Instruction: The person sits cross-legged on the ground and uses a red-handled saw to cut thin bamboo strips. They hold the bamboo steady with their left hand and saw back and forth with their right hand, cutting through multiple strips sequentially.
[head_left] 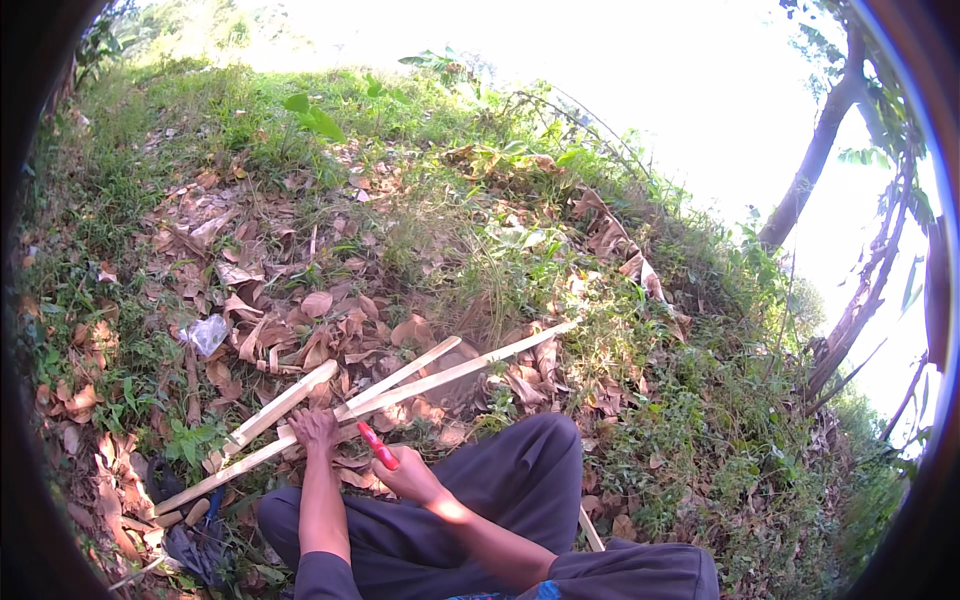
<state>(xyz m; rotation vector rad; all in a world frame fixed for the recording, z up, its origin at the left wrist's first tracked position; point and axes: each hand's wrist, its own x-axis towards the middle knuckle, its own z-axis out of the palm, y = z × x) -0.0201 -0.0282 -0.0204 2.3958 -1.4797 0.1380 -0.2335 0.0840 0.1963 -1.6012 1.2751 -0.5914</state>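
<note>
Right grip (408, 478) is closed round a red tool (377, 446), fingers wrapped about its lower part. Its upper end points up and left toward the wood, beside the left grip; whether it touches the wood, I cannot tell. Left grip (316, 428) lies back up over the wood, just left of the tool; whether its fingers pinch a strip or only press on it, I cannot tell.

Under and beside this hand, the long strip (470, 368) slants from the lower left up to the right, above the knees. The short strip (408, 374) diverges from it above, its near end close to the left hand. The left strip (285, 403) lies up and to the left of that hand. All are pale wood.

Dark trousers (510, 470) cover the bent legs, with a pale stick (590, 528) beside them. Lower left lie a dark bag (190, 555) and something blue (215, 505). Clear plastic (205, 335) sits among dry leaves (318, 303); any print on it or on the tool is too small to read.
</note>
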